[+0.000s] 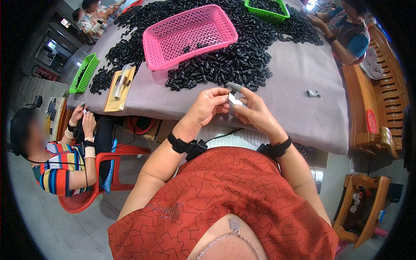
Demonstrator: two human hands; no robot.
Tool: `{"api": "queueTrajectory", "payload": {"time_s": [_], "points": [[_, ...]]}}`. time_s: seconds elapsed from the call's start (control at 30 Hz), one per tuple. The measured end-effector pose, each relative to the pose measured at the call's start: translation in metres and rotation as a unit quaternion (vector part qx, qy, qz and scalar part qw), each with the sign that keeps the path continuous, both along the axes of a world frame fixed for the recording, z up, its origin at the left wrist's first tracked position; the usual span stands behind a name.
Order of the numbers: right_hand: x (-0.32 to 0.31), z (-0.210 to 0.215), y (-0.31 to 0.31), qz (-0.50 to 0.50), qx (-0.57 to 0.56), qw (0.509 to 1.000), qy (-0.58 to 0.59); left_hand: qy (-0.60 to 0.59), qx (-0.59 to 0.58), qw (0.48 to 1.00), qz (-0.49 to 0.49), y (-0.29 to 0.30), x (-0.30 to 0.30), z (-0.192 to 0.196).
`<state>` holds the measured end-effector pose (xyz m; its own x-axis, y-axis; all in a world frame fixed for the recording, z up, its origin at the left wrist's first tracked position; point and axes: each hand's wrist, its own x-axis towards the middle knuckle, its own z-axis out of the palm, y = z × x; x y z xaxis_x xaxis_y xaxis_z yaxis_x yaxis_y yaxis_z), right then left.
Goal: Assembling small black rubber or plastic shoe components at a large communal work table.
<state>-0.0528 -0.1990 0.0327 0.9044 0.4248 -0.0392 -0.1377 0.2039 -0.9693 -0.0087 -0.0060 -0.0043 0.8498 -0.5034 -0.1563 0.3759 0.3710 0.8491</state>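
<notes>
My left hand [209,105] is closed in a pinch at the near edge of the table, with what looks like a small black part [232,92] at its fingertips, mostly hidden. Touching it from the other side, my right hand [256,113] is closed around a small white flat piece [235,99] with a bluish end. A grey sleeve-like cover [234,86] sits over the tip of my right index finger. Just beyond my hands spreads a large heap of small black parts [216,71].
A pink basket [148,52] rests on the heap, with a clear pinkish cup [160,78] below it. Green baskets [277,18] stand at the back and left. A yellow card pack [116,97] and a grey piece [313,93] lie aside. Other people sit around the table [299,112].
</notes>
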Motion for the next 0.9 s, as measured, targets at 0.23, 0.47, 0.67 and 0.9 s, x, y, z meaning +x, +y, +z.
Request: {"api": "queueTrajectory", "payload": {"time_s": [0.23,0.47,0.67,0.9], "points": [[0.0009,-0.003,-0.0025,0.003,0.01,1.0,-0.003,0.061,-0.056,0.996,-0.012,0.0046,0.0052,-0.001],[0.0017,-0.0018,-0.0026,0.02,0.006,1.0,-0.012,0.04,-0.049,0.997,-0.037,0.0032,0.0036,0.0008],[0.0014,-0.0023,-0.0019,0.014,0.001,1.0,-0.014,0.029,-0.045,0.998,-0.036,0.0033,0.0024,0.0008],[0.0018,0.0017,-0.0042,0.029,0.01,0.999,0.01,0.018,-0.031,0.999,-0.035,0.0027,0.0011,0.0026]]}}
